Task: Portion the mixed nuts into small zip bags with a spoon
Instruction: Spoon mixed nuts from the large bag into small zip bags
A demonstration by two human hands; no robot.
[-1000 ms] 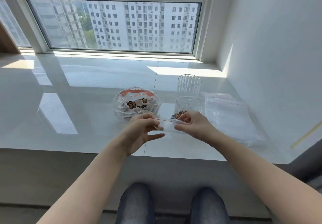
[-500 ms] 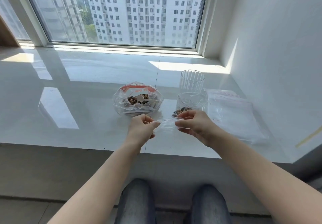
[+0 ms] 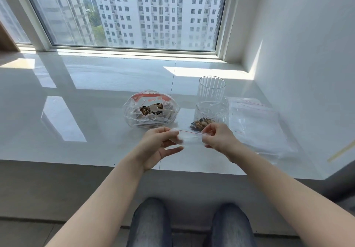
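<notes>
Large bag (image 3: pixel 151 109): An open clear zip bag with an orange-red closure strip sat on the glossy white table (image 3: pixel 86 112), at about 11 o'clock from the hands, holding the mixed nuts (image 3: pixel 146 110).
Spoon (image 3: pixel 156 108): A small white plastic scoop lay on top of the nuts inside that bag, its handle pointing to 3 o'clock.
Left hand (image 3: pixel 156 147): It pinched the left end of an empty small zip bag (image 3: pixel 189 137) between thumb and fingertips, the lower fingers spread loose beneath.
Small zip bag: Held in the air just above the table's near edge, stretched between both hands, its red-lined mouth uppermost.
Handling: The film looked thin, limp and slippery, nearly weightless; the stiffer zip strip at the mouth was judged the surest place to take hold.
Right hand (image 3: pixel 219 138): It gripped the right end of the same strip, fingers curled closed on it.
Filled bag (image 3: pixel 206 117): A small bag with some nuts in the bottom stood at 12 o'clock from the right hand, mouth open.
Tumbler (image 3: pixel 211 88): A ribbed clear cup stood just behind it.
Spare bags (image 3: pixel 255 124): A flat stack lay at 2 o'clock.
Writing: No brand or legible lettering showed anywhere.
</notes>
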